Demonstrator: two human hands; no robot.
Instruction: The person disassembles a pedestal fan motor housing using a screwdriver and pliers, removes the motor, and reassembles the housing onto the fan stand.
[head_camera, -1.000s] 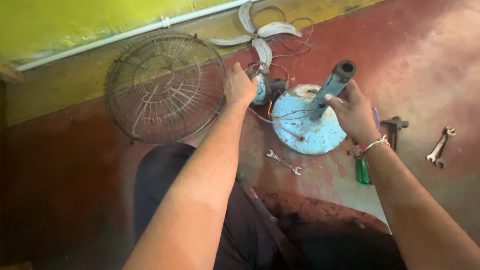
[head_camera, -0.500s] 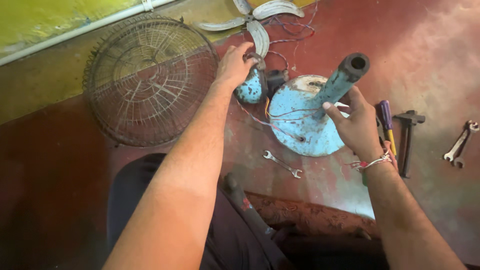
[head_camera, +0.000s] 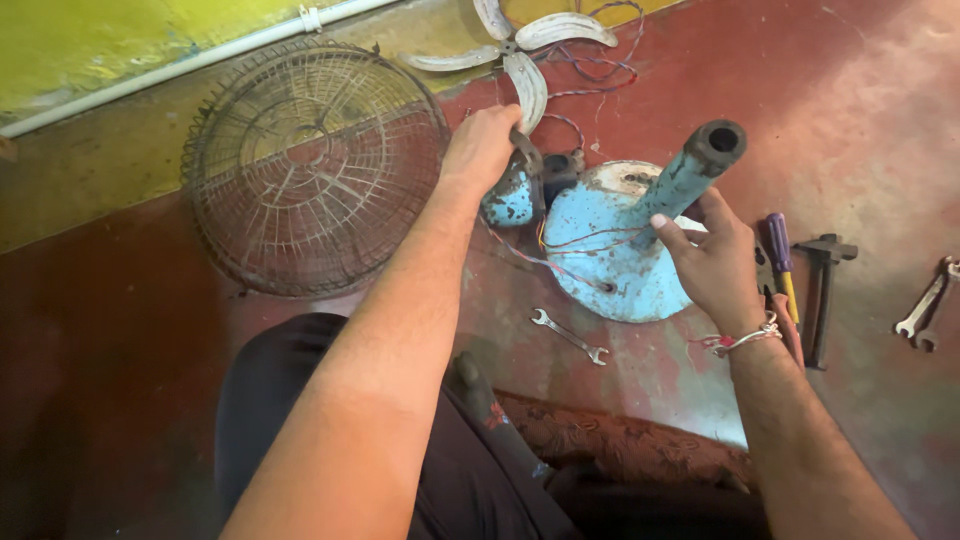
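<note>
Left hand: the left hand (head_camera: 482, 148) is out at full reach, fingers curled shut over the top of the blue motor housing (head_camera: 512, 200), gripping it from above.
Right hand: the right hand (head_camera: 715, 262) is wrapped around the lower part of the blue stand pole (head_camera: 690, 170), thumb up along the tube, closed firm on it.
Where the fan parts sit: the pole rises at a tilt from the round blue base (head_camera: 610, 265), which lies flat on the red floor (head_camera: 880, 120); the housing sits touching the base's left edge, joined to it by loose coloured wires (head_camera: 560, 255).
Around them: a rusty wire guard (head_camera: 315, 170) lies well to the left, the white fan blades (head_camera: 525, 50) lie just beyond the housing, and a small spanner (head_camera: 568, 336) lies just in front of the base.
Tools at right: a purple-handled screwdriver (head_camera: 780, 250), a dark hammer (head_camera: 825, 280) and two more spanners (head_camera: 930, 310) lie beside the right wrist.
Doing it well, as I judge it: keep the pole braced so the base doesn't rock, and move the housing gently. Those wires look slack but short, and a sharp tug could tear them.
Watch for: the blades are close to the left knuckles, so keep any lift low and clear of them.
</note>
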